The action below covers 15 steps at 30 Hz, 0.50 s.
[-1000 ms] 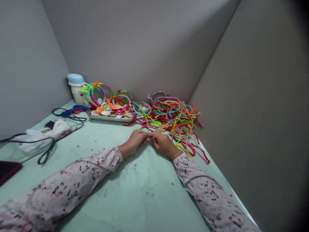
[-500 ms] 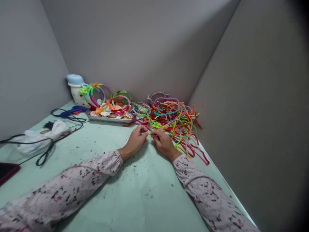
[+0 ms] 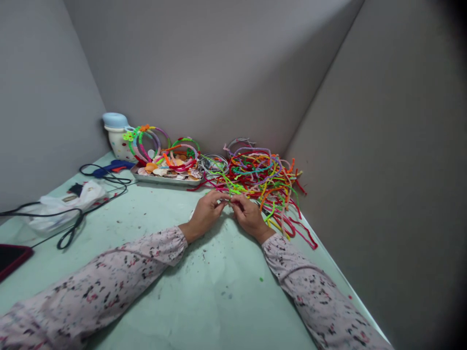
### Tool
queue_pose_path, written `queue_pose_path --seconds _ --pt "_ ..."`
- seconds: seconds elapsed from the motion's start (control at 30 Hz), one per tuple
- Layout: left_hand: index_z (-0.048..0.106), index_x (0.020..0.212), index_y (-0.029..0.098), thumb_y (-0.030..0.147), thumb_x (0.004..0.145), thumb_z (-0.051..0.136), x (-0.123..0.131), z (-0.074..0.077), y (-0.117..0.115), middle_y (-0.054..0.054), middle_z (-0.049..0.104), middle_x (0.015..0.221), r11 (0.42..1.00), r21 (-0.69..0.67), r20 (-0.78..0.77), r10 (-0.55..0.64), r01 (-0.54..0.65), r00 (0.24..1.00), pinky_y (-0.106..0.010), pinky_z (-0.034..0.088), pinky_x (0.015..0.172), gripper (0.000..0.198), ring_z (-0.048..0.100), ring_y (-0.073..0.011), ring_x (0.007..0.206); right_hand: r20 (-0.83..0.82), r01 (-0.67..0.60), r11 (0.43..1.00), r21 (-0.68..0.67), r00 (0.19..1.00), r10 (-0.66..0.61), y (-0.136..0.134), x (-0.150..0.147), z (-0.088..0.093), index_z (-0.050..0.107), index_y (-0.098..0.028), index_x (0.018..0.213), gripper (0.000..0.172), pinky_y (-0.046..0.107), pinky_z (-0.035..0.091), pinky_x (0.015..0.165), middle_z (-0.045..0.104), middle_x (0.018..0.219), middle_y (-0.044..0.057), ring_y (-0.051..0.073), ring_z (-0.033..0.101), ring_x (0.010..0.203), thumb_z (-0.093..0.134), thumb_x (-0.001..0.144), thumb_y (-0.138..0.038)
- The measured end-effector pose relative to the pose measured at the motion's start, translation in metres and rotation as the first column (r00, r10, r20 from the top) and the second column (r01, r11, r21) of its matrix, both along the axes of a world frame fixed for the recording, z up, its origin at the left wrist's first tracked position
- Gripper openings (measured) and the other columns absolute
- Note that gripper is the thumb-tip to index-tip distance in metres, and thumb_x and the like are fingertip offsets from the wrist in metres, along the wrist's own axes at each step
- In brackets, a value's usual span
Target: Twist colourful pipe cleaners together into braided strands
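Observation:
Near the middle of the table, my left hand (image 3: 207, 214) is pinched closed, its fingertips meeting those of my right hand (image 3: 249, 216). My right hand is closed in a pinch too. A green strand runs down from the pile to the fingertips; its end between them is too small to make out clearly. Just beyond and to the right of my hands lies a tangled pile of coloured pipe cleaners (image 3: 259, 170).
A metal tray (image 3: 164, 181) of shells and colourful fuzzy rings stands back left, beside a spotted cup with a blue lid (image 3: 118, 141). A blue tool (image 3: 113, 166), black cable (image 3: 73, 232), plastic bag (image 3: 54, 211) and dark red-edged device (image 3: 14, 260) lie left. Walls enclose the table.
The fingers of my left hand have moved right and now touch the fingertips of my right hand, closing the small gap. My right hand has hardly moved.

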<state>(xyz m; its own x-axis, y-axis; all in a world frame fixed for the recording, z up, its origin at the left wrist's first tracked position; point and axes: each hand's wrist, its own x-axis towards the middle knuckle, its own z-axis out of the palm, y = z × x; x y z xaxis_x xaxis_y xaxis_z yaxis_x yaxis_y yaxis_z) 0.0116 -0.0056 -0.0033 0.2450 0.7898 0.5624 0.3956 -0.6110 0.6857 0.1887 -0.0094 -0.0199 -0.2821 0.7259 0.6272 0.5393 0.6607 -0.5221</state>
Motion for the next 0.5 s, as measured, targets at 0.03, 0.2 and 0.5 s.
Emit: queue_pose_path --seconds 0.03,0.2,0.5 --pt "0.069 0.097 0.019 0.013 0.083 0.058 0.0 0.0003 -0.0002 -0.004 0.065 0.093 1.0 0.003 -0.005 0.005 -0.005 1.0 -0.025 0.045 0.075 0.018 0.057 -0.0132 0.08 0.001 0.0 1.0 0.002 1.0 0.0 0.0001 0.0001 -0.0001 0.059 -0.021 0.099 0.013 0.028 0.05 0.071 0.067 0.088 0.004 0.017 0.064 0.08 0.049 0.092 -0.026" --pt "0.069 0.094 0.019 0.012 0.084 0.057 0.0002 0.0012 -0.0012 -0.004 0.065 0.09 1.0 0.025 0.005 0.009 -0.009 1.0 -0.026 0.046 0.078 0.018 0.059 -0.014 0.084 0.0 0.013 1.0 0.021 1.0 -0.013 0.0001 0.0004 -0.0004 0.059 -0.02 0.098 0.012 0.029 0.051 0.071 0.067 0.088 0.005 0.017 0.064 0.08 0.05 0.092 -0.026" --pt "0.068 0.099 0.02 0.012 0.084 0.057 0.0005 0.0 -0.0025 -0.005 0.065 0.094 0.996 0.089 0.009 0.006 -0.007 1.0 -0.028 0.047 0.082 0.02 0.06 -0.0153 0.089 -0.009 0.002 1.0 0.019 1.0 -0.001 -0.0008 -0.0001 0.0014 0.059 -0.021 0.1 0.014 0.03 0.051 0.074 0.067 0.088 0.005 0.018 0.065 0.082 0.049 0.092 -0.026"
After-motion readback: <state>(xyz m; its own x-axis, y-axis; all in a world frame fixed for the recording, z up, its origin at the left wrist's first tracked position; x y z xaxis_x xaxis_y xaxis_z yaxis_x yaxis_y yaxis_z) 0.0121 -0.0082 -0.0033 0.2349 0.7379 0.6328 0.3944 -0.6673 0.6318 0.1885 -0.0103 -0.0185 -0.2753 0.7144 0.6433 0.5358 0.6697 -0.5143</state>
